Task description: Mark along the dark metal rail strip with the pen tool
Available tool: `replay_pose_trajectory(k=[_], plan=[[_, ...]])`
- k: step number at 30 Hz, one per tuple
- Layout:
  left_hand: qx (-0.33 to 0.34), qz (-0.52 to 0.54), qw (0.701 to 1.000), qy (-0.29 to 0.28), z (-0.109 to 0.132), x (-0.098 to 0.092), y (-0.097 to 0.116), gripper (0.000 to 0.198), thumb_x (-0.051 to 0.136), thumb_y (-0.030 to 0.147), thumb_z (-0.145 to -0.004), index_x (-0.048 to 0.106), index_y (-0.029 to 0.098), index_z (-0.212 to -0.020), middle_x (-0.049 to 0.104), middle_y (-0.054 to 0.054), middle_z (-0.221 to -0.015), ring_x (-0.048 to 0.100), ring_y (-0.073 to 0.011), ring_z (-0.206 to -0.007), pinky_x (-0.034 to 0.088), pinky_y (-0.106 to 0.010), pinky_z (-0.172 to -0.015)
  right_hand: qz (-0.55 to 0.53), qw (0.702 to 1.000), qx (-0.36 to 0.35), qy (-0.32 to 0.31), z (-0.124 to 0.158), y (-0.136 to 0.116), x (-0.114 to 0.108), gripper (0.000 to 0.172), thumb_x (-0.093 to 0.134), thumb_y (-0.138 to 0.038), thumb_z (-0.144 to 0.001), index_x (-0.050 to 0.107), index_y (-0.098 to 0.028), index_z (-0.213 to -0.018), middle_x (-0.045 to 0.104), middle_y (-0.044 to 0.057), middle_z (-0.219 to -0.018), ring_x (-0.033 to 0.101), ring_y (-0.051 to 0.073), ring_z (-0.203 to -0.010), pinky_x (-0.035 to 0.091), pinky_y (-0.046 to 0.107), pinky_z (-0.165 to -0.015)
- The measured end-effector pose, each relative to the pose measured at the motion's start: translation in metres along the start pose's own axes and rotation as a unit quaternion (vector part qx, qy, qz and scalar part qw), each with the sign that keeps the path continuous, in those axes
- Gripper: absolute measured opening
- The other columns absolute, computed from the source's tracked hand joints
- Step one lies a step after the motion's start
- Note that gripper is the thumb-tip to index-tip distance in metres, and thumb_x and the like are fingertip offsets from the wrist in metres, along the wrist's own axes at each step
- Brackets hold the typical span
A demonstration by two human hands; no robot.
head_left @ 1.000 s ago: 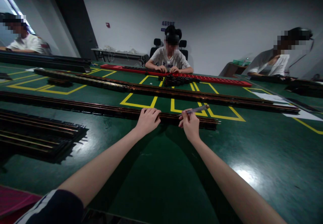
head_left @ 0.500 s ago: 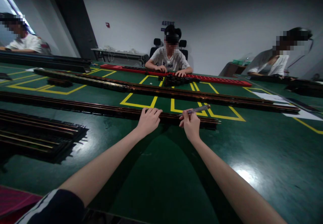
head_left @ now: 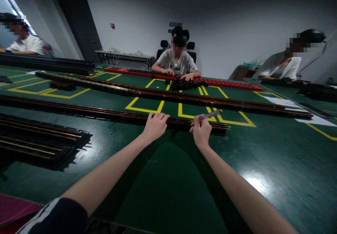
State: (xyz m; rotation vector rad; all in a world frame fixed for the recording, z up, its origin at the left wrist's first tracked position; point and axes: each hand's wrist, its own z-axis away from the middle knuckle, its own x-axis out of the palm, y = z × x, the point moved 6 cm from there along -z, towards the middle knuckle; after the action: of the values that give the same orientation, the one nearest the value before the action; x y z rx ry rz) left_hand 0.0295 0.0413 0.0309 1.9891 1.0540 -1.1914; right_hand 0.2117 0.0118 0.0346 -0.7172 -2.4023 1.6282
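Observation:
A long dark rail (head_left: 113, 114) with coppery lines along it lies across the green table in front of me. My left hand (head_left: 156, 127) bears down on it, fingers bent over the far side and holding it; the thumb is hidden. Nearer the rail's right end, my right hand (head_left: 201, 132) is closed round a slim pen-like tool (head_left: 212, 114) with a pale, see-through body. The tool slants, its rounded back end up to the right and its front end down at the rail. Its tip is too small to make out.
Another long dark rail (head_left: 189, 97) crosses the table beyond. Dark strips (head_left: 39, 139) are stacked at left. Yellow tape (head_left: 147, 110) marks the green tabletop (head_left: 163, 192). Facing me, a person (head_left: 177, 62) works at a red rack (head_left: 231, 84). White paper (head_left: 316, 121) lies right.
My right hand has slid slightly right along the rail with the pen-like tool. My left hand and the rail have stayed put.

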Motion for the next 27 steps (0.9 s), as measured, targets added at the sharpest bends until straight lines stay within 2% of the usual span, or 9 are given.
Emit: replay_pose_trajectory(k=[9, 17, 21, 27], plan=[[-0.004, -0.009, 1.000, -0.004, 0.000, 0.001, -0.001, 0.041, 0.033, 0.022, -0.090, 0.053, 0.019, -0.125, 0.058, -0.008, -0.125, 0.052, -0.0216, -0.115, 0.032, -0.045, -0.103, 0.004, 1.000, 0.000, -0.028, -0.001, 0.000, 0.003, 0.052, 0.047, -0.064, -0.079, 0.050, -0.013, -0.083, 0.059, 0.003, -0.066, 0.051, 0.006, -0.042, 0.041, 0.016, -0.039], [-0.021, -0.009, 1.000, 0.006, 0.000, -0.002, -0.004, 0.047, 0.031, 0.009, -0.084, 0.054, 0.019, -0.125, 0.059, -0.007, -0.125, 0.051, -0.0211, -0.118, 0.031, -0.044, -0.103, 0.009, 0.993, -0.018, -0.116, 0.000, -0.003, 0.015, 0.055, 0.048, -0.067, -0.077, 0.051, -0.012, -0.084, 0.064, 0.006, -0.072, 0.052, 0.007, -0.041, 0.040, 0.017, -0.039], [-0.010, 0.025, 1.000, -0.005, 0.000, -0.003, -0.004, 0.044, 0.032, 0.015, -0.087, 0.053, 0.019, -0.126, 0.058, -0.006, -0.126, 0.051, -0.0187, -0.118, 0.030, -0.041, -0.105, 0.012, 0.992, -0.020, -0.122, 0.001, -0.004, 0.015, 0.057, 0.048, -0.068, -0.076, 0.051, -0.012, -0.083, 0.064, 0.007, -0.074, 0.053, 0.007, -0.042, 0.040, 0.018, -0.040], [0.005, 0.016, 1.000, -0.006, 0.000, 0.000, -0.003, 0.044, 0.039, 0.037, -0.088, 0.051, 0.020, -0.128, 0.057, -0.007, -0.127, 0.051, -0.0215, -0.118, 0.031, -0.042, -0.104, 0.014, 0.992, -0.023, -0.123, 0.000, -0.003, 0.014, 0.055, 0.048, -0.067, -0.076, 0.052, -0.012, -0.083, 0.064, 0.006, -0.073, 0.053, 0.007, -0.043, 0.040, 0.017, -0.040]])
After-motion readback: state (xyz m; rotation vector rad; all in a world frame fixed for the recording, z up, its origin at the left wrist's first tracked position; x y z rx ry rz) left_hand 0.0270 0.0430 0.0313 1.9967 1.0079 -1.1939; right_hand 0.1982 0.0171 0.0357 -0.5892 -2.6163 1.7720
